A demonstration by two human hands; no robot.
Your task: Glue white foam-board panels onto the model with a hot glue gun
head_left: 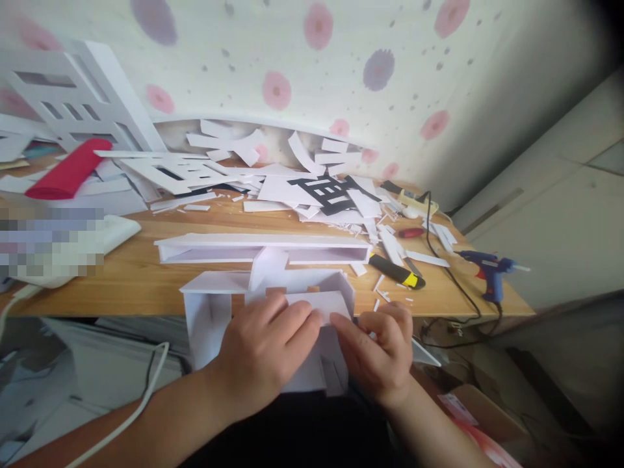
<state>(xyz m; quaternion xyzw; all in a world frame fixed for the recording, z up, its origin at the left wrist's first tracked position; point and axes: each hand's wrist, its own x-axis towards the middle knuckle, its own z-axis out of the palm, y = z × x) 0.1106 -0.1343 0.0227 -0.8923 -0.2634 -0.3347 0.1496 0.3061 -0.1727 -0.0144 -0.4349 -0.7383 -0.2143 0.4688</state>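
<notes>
A white foam-board letter shape (214, 286) with raised side walls overhangs the table's front edge. My left hand (273, 338) is closed over its middle, fingers bent onto a small white panel (324, 302). At that panel's right end, my right hand (377, 351) touches it with the index fingertip while the other fingers are curled. A thin white strip (426, 353) sticks out beyond my right hand; whether the hand holds it is hidden. Just behind lies a long, hollow white foam-board box (263, 250).
A black-and-yellow utility knife (397, 271) and a blue glue gun (492, 266) with its cord lie on the right. White offcuts and a black character cutout (326, 192) pile at the back. On the left are a red roll (73, 170) and a cut-out white panel (82, 91).
</notes>
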